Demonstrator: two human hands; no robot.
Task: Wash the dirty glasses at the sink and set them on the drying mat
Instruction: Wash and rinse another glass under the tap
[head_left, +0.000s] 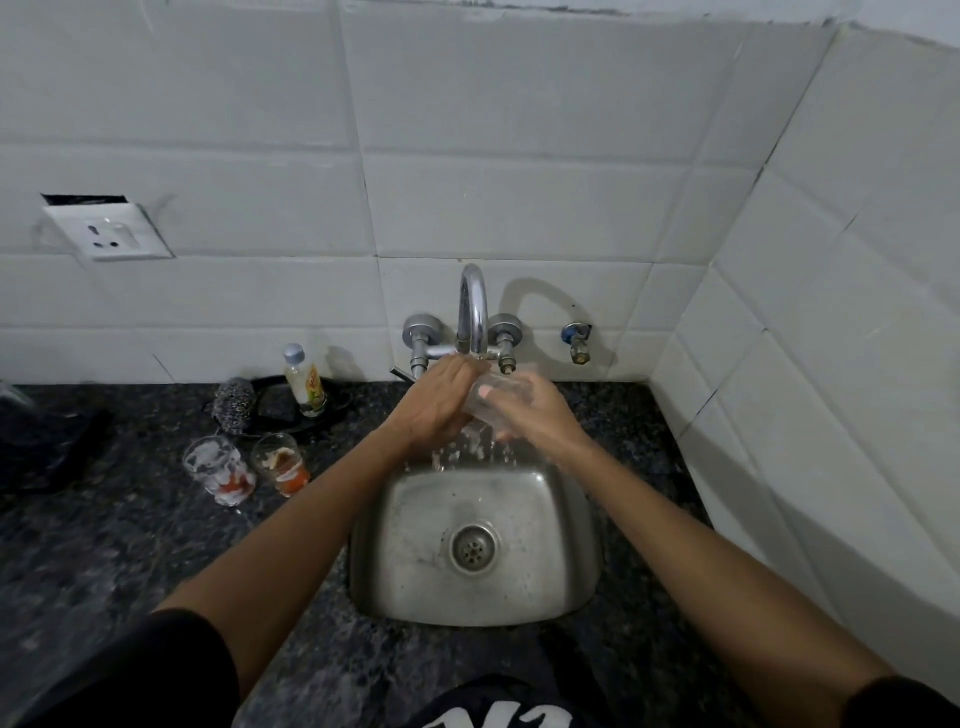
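Three glasses show at this sink, one in the hands and two waiting. Biggest in view is the white tiled wall (519, 156), then the dark speckled counter (130, 561) and the steel sink (566, 597) set into it, its basin wet around the drain (474, 549). Above the basin curves the tap (472, 312), and water splashes down beneath the hands.

Under the spout, the right hand (535, 415) curls round a clear glass (498, 400) and grips it by the wall, while the left hand (441, 400) lies over its other side; whether those fingers clasp the glass or only rub it I cannot tell. The glass sits between both hands, above the far edge of the basin, tipped rather than upright.

Left of the sink stand the two dirty glasses, a soapy one (221, 470) and beside it one with orange dregs (283, 465), both on the counter. Behind them are a scrubber (234, 410) and a small bottle (305, 382). A dark cloth (41, 441) at the far left may be the drying mat, though that is unclear.

Wet and soapy, the glass is likely light, rigid, slick and brittle. Best held round the body with the whole palm, not pinched at the thin rim, and kept low over the basin.
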